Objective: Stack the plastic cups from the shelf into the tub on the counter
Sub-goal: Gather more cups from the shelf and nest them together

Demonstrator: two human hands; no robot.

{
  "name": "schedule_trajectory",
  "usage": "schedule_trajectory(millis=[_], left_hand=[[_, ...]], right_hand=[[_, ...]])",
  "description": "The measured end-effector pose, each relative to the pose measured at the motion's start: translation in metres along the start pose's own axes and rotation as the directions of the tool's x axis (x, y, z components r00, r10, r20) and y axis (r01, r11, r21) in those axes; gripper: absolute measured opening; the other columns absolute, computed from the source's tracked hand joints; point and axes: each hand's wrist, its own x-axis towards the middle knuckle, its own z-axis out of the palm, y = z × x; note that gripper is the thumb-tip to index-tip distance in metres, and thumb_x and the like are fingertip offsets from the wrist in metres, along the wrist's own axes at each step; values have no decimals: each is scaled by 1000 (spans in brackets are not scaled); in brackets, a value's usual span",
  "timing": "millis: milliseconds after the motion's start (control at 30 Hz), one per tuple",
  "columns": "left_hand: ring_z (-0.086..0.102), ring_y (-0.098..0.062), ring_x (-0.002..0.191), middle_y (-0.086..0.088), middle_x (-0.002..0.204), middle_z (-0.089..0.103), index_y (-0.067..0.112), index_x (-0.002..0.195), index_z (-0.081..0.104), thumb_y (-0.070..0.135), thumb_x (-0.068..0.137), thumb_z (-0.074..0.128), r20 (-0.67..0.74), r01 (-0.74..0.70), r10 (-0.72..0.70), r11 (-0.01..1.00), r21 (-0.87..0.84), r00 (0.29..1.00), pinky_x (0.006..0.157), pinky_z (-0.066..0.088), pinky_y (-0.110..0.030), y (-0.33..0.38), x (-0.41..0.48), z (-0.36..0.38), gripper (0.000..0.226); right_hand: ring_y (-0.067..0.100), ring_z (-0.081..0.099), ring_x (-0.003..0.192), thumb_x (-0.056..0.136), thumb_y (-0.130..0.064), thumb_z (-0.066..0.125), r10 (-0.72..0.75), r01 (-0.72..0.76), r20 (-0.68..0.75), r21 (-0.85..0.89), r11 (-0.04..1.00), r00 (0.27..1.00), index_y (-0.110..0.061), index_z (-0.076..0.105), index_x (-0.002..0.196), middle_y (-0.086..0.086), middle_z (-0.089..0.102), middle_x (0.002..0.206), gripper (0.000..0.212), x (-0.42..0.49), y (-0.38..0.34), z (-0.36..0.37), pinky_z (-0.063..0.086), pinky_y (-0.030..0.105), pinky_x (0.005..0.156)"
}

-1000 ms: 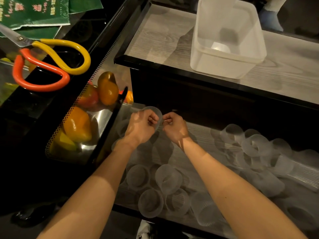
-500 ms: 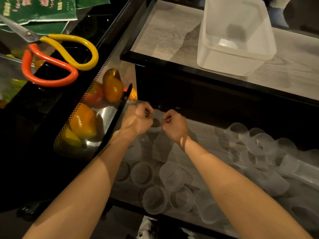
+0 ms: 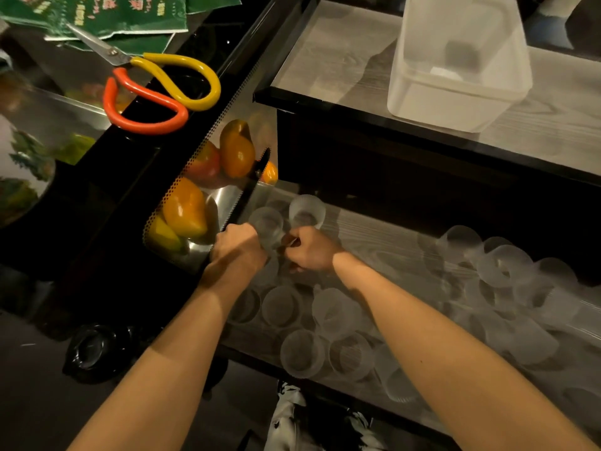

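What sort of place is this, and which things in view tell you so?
Probably a drinks or fruit stall: fruit sits in a glass display case, many plastic cups crowd the shelf under the counter, and scissors lie by green packets.

A left cup (image 3: 267, 222) is gripped by the left hand (image 3: 239, 247) over the far left end of the shelf (image 3: 374, 229). A right cup (image 3: 307, 210) just beside it seems to be held at its base by the right hand (image 3: 310, 252), though the hold is blurred. More cups (image 3: 302, 353) are scattered along the shelf. The tub (image 3: 455, 92) is set on the counter (image 3: 325, 60), far right. Scissors (image 3: 162, 89) are laid far left, with peppers (image 3: 185, 206) below them.
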Motion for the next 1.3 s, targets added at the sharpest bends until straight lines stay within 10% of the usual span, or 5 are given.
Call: schedule_trajectory(millis=[433,633,1300], left_hand=[[64,-40,107,-19,118,66,9,114,71,16,96,55,-126,-25,-32,905,-426,991,81,54,-41,-18,-23,12,25],[62,-40,113,-17,121,66,11,117,68,23,95,62,-122,-31,-7,952,-304,993,80,52,-42,-27,-24,16,25],[61,-39,116,-19,124,64,7,122,64,28,99,60,-8,19,-22,977,-213,1000,79,49,-41,-20,-24,35,31]], right_hand=[[25,74,85,98,-36,65,-9,18,-164,53,998,986,-12,68,104,11,76,92,25,-3,-6,25,62,49,83],[15,65,89,93,-37,73,-73,71,-162,-17,997,984,-23,60,122,-5,65,94,35,-1,-20,36,50,27,71],[22,69,97,92,-15,68,60,-72,-136,-85,994,989,-22,64,113,2,71,103,22,-1,0,39,61,42,87]])
